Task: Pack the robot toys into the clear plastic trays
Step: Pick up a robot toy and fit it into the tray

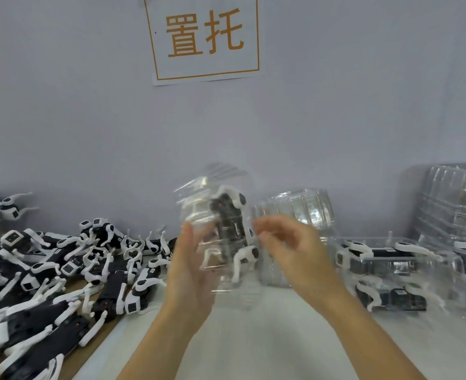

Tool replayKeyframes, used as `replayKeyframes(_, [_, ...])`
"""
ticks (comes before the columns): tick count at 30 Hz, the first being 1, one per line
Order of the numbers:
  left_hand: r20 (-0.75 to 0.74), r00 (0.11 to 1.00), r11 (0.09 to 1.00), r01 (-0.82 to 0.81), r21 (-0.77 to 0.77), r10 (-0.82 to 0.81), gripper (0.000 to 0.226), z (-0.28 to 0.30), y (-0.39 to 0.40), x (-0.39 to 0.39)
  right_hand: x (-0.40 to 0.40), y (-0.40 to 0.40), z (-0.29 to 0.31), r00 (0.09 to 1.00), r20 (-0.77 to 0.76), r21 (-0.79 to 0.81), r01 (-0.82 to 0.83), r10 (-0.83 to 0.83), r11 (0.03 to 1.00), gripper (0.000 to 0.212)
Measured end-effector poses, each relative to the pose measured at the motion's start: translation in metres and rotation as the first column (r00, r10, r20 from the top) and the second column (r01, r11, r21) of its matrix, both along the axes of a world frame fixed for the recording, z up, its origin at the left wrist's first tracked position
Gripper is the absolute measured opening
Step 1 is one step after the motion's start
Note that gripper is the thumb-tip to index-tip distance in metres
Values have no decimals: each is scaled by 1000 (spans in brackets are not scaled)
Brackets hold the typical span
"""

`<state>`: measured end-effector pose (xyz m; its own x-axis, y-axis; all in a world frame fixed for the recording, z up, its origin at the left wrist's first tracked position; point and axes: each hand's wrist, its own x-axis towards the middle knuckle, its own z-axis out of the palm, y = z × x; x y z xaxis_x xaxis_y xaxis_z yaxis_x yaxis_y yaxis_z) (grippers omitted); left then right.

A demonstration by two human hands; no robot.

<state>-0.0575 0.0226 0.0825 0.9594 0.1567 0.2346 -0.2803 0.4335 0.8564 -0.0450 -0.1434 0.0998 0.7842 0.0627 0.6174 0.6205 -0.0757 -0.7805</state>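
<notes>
Two bare forearms reach up from the bottom edge toward a clear plastic tray point(220, 231) held upright above the white table point(267, 338). Fingers of the left hand point(190, 267) lie fairly straight along the tray's left side, with the thumb up against its near face, so the hand supports the tray. The right hand point(286, 245) is at the tray's right edge with its fingers curled and the fingertips drawn together; motion blur hides whether they actually pinch the plastic, so I cannot tell its hold for certain.

Inside the held tray sits one robot toy point(230, 220), a black body with white limbs, standing on end with the tray. The tray's upper flap sticks out behind it toward the wall.

Just behind the right hand stands a stack of empty clear trays point(305, 209). To the right, on the table, lie packed trays point(385, 272), each with a black-and-white toy lying flat inside. Farther right, against the wall, rises a taller stack of clear trays point(456, 204).

On the left, a loose pile of unpacked robot toys point(61, 270) spreads over the table and a brown strip of surface at its edge, limbs tangled over one another. On the pale wall point(89, 105) above hangs a white sign point(204, 37) with an orange border and two orange characters.
</notes>
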Motion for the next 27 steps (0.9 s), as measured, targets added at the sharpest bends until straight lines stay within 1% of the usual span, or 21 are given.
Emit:
replayKeyframes(1, [-44,996,994,73,-83,-76,62,1,2,-3,-1,2,-2,999,30,-112,-8,11,994,22])
replayKeyframes(2, [-68,990,984,112,-140,-123,67,0,4,-4,-3,3,-2,999,46,-154,-19,26,988,21])
replayKeyframes(4, [-76,984,970,146,-196,-163,72,-2,6,-4,-4,3,-2,998,63,-138,-21,30,990,20])
replayKeyframes(5, [-71,983,970,154,-190,-170,73,-2,6,-3,-3,2,-2,997,72,-132,-12,22,991,20])
replayKeyframes(7, [-62,984,979,155,-130,-164,80,-4,6,-1,-2,-1,0,998,70,-168,7,5,986,19])
replayKeyframes(9, [-37,988,989,148,-26,-149,82,-3,8,-1,-1,-6,1,999,38,-246,21,-12,969,18])
replayKeyframes(10, [-10,990,989,140,50,-140,78,-2,10,0,0,-9,2,999,15,-286,34,-31,958,18])
replayKeyframes(11, [24,992,980,121,158,-126,73,-1,12,0,2,-12,2,998,-14,-297,48,-55,954,17])
replayKeyframes(12, [58,992,951,92,296,-114,68,0,13,0,4,-15,3,995,-61,-251,61,-78,966,17])
replayKeyframes(13, [85,991,895,53,444,-101,60,1,14,1,7,-16,3,985,-143,-144,71,-92,987,18])
replayKeyframes(14, [110,991,814,-4,581,-74,54,0,16,2,8,-18,5,962,-261,-6,80,-79,997,20])
replayKeyframes(15, [138,990,709,-67,702,-43,54,-2,17,3,9,-19,6,924,-381,120,86,-35,989,22])
replayKeyframes(16, [160,987,595,-118,795,-17,57,-3,18,3,10,-22,7,880,-474,203,84,23,975,24])
replayKeyframes(17, [174,985,493,-149,857,-4,62,-6,19,4,11,-25,7,844,-532,228,72,63,971,27])
replayKeyframes(19, [190,982,341,-177,923,-2,68,-10,16,4,11,-31,5,807,-583,176,9,97,984,43])
replayKeyframes(21, [220,975,238,-216,947,8,72,-12,10,2,9,-33,3,788,-613,13,-62,57,998,66])
replayKeyframes(22, [242,970,193,-239,952,10,75,-11,7,1,7,-33,2,786,-617,-78,-86,19,993,75])
replayKeyframes(23, [268,963,152,-266,952,6,78,-10,4,0,6,-32,3,796,-605,-140,-88,-15,986,79])
replayKeyframes(25, [304,953,99,-302,948,-6,87,-6,0,-2,5,-33,5,822,-568,-139,-38,-48,990,71])
replayKeyframes(26, [315,949,109,-312,944,-8,90,-3,-2,-3,5,-34,8,829,-557,-103,-8,-51,995,64])
replayKeyframes(27, [333,943,151,-328,933,-7,90,0,-3,-4,7,-37,10,836,-546,-77,20,-59,997,58])
